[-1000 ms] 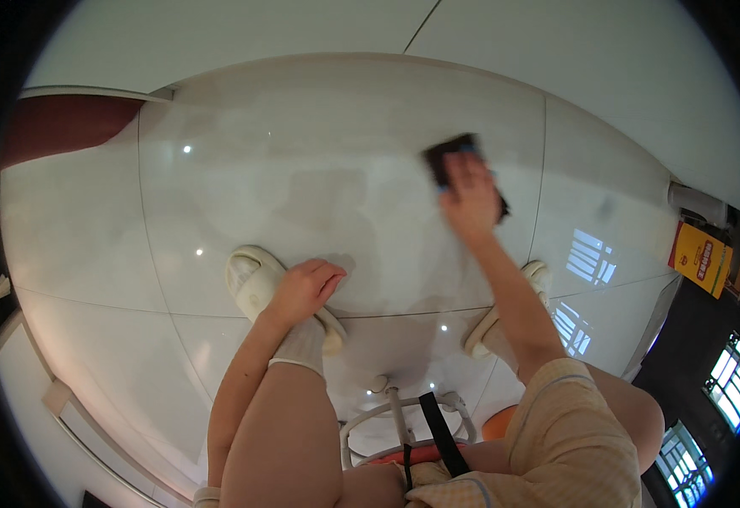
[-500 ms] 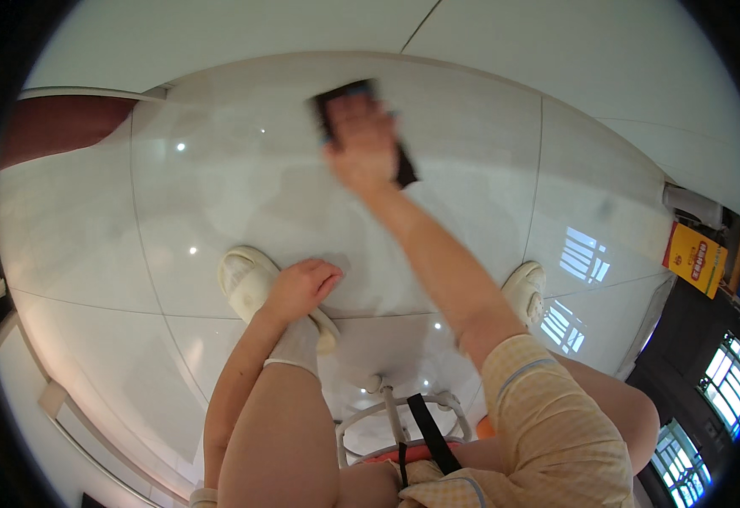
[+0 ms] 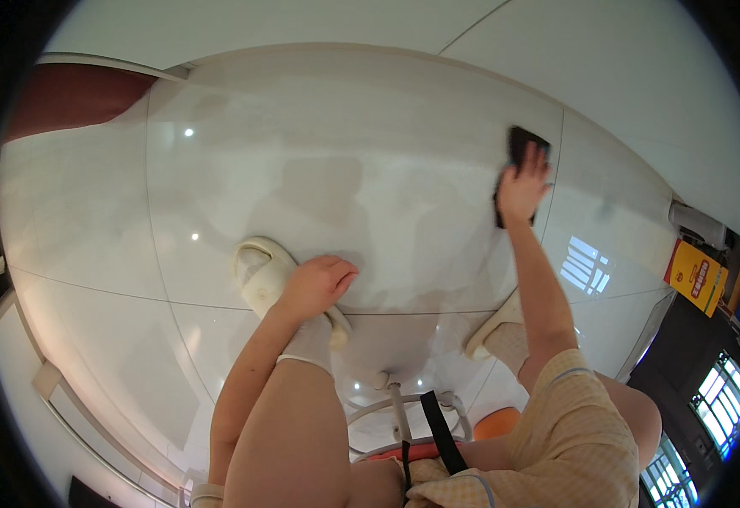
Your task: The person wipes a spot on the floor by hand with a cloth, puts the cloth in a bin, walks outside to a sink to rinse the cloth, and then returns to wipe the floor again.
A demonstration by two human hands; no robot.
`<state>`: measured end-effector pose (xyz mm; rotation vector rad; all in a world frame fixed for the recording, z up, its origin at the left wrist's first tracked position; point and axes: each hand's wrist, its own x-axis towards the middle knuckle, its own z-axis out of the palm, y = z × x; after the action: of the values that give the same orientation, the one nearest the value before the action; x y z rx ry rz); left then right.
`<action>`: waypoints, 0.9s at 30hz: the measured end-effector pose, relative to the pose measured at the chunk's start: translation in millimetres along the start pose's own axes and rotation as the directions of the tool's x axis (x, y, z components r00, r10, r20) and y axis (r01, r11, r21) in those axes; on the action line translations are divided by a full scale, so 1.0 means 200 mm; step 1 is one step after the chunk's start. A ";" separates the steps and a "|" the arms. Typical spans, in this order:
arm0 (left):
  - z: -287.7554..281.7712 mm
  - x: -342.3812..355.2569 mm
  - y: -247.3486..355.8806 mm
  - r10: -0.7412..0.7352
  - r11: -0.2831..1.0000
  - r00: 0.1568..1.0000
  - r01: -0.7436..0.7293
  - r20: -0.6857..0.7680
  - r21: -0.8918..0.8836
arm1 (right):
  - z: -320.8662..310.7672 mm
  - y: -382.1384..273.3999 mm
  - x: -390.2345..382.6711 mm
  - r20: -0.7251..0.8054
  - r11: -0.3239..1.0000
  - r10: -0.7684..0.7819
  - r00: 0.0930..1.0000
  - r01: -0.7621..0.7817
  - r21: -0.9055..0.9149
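My right hand lies flat, fingers stretched and a little spread, on a dark cloth against the glossy tile floor. Parts of the cloth stick out past the fingertips and beside the palm; the rest is hidden under the hand. Loosely curled, my left hand hangs over my left lower leg, beside the cream slipper, with nothing visible in it. The other cream slipper is on my right foot, partly hidden by my right forearm.
A pale wall or panel borders the floor ahead. A dark red surface juts in at far left. At right are a yellow package and other items by the wall. Beneath me stands a pale-framed seat; something orange lies beside it.
My right hand has swept the cloth across the floor from the middle to the right, near a tile joint. My left hand stays curled over the left leg; my right foot appears turned differently.
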<state>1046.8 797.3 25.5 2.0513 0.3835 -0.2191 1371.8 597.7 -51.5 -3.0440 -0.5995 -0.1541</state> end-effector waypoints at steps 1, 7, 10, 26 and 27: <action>-0.01 0.01 0.00 0.001 1.000 1.000 -0.001 0.011 0.002 | 0.02 0.07 0.07 -0.038 0.995 0.097 0.995 -0.097 -0.009; -0.02 0.02 -0.01 -0.054 0.996 0.999 0.054 0.000 -0.075 | 0.08 -0.27 0.29 -0.114 0.971 0.207 0.972 -0.218 -0.100; -0.02 0.02 -0.02 -0.024 0.998 1.000 0.024 -0.006 -0.062 | 0.10 -0.82 0.21 -0.210 0.992 -0.123 0.970 0.121 -0.023; -0.05 -0.02 -0.04 -0.157 0.977 0.986 0.162 0.048 -0.138 | -0.10 -0.52 -0.15 -0.091 0.699 0.032 0.995 0.043 0.713; -0.05 -0.02 -0.03 -0.142 0.981 0.989 0.146 0.037 -0.129 | -0.12 -0.35 -0.11 -0.123 0.650 0.166 0.979 -0.015 0.760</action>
<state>1040.9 808.7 26.3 1.8912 0.5169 -0.3016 1323.5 652.6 -28.1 -2.1910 -0.3585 -0.1308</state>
